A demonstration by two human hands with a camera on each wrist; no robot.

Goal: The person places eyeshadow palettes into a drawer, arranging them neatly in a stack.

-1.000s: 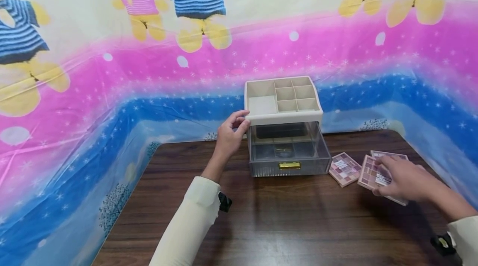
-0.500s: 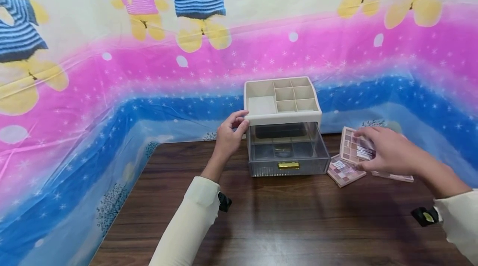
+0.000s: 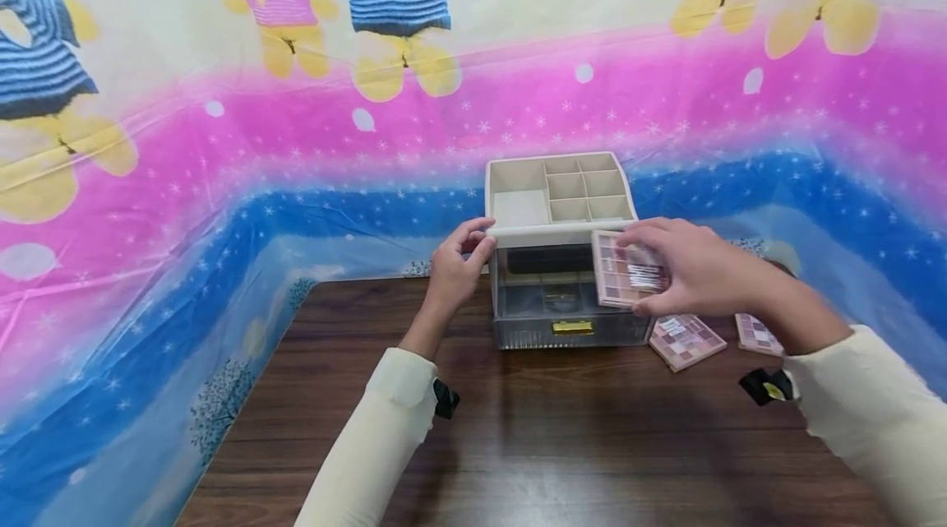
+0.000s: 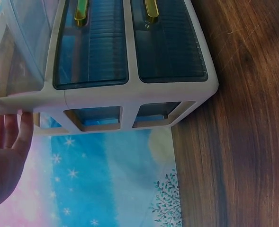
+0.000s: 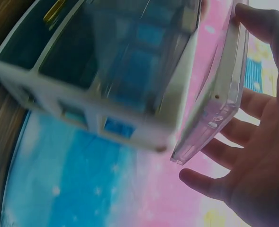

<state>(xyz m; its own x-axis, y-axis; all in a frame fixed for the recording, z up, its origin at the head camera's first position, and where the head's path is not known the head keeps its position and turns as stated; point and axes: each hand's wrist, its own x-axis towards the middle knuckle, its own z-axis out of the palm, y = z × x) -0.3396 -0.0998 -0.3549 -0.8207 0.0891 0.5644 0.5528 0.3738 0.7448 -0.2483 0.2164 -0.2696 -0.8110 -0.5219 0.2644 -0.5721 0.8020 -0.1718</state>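
Observation:
A cream makeup organizer (image 3: 518,206) stands on the table with its top drawer (image 3: 573,338), smoky and clear with a gold handle, pulled out. My left hand (image 3: 455,268) holds the organizer's upper left front corner, thumb at the front; in the left wrist view its fingertips meet the side wall. My right hand (image 3: 699,268) pinches an eyeshadow palette (image 3: 621,272) between thumb and fingers, tilted up over the right part of the drawer. The right wrist view shows the held palette (image 5: 220,85) edge-on beside the organizer.
Two more palettes lie on the table: one palette (image 3: 686,342) right beside the drawer, another palette (image 3: 756,335) partly hidden by the right forearm. Two lower drawers (image 4: 92,52) are closed. A printed cloth (image 3: 370,140) rises behind the brown table (image 3: 518,445).
My right hand has lifted a palette from the pile on the right and carried it left to the open drawer. The left hand stays at the organizer's corner.

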